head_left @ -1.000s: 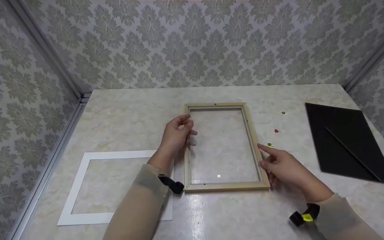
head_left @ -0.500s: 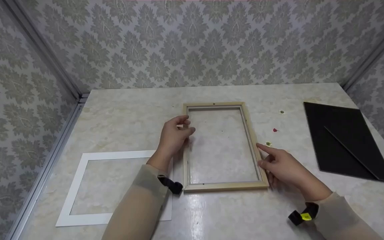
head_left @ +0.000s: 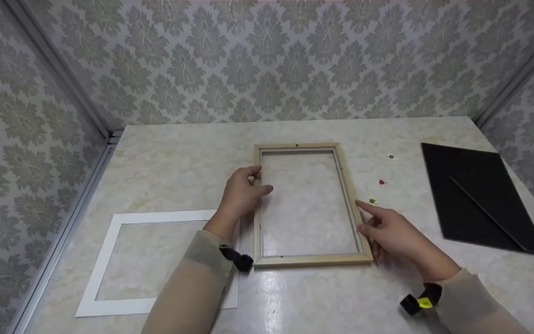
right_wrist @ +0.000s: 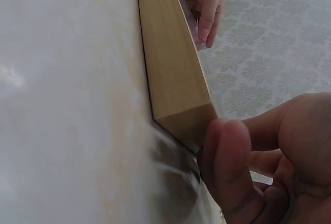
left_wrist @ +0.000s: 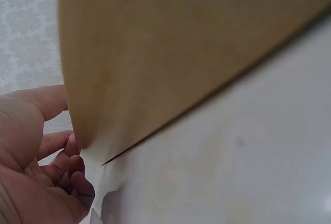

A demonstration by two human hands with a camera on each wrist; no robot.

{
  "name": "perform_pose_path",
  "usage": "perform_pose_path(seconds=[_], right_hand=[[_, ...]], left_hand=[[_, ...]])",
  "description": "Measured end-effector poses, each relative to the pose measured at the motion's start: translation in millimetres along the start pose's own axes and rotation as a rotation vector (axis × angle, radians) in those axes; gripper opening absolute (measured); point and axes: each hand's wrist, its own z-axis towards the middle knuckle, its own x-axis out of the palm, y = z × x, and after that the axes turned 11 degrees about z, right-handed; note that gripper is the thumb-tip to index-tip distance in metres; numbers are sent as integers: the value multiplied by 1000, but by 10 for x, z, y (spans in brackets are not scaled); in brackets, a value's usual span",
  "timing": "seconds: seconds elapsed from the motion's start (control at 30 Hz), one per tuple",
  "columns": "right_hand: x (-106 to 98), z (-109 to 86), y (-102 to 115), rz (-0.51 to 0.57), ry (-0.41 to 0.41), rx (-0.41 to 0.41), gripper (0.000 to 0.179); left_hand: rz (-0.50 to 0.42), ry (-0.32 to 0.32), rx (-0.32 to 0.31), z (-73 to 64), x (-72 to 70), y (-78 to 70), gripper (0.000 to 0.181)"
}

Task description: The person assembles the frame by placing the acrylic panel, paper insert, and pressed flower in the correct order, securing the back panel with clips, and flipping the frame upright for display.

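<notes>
Wooden frame (head_left: 313,260) lies mid-tabletop (head_left: 313,301), right hand (head_left: 394,229) loosely touching its side, left hand (head_left: 240,195) at the other, grip unclear; white mat (head_left: 123,306), near left edge, and black panel (head_left: 489,188), near right, seem unfitted

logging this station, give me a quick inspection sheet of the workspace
surface: pale marbled tabletop
job's things: light wooden picture frame between the hands; white mat left, partly behind a sleeve; black board far right
clutter: red flower, two pale flowers, right of frame
grip: left hand at frame's left side, right hand at its right; firmness unclear
cables: nothing seen
surroundings: damask-patterned wallpaper
</notes>
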Motion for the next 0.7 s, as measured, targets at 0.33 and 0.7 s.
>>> perform_pose_path(seconds=[0.33, 0.7], right_hand=[[-12, 0, 4, 13, 10, -7, 74], [1, 14, -10, -2, 15, -26, 75]], left_hand=[[61, -5, -6, 17, 19, -12, 77], [67, -23, 62, -128, -253, -114, 64]])
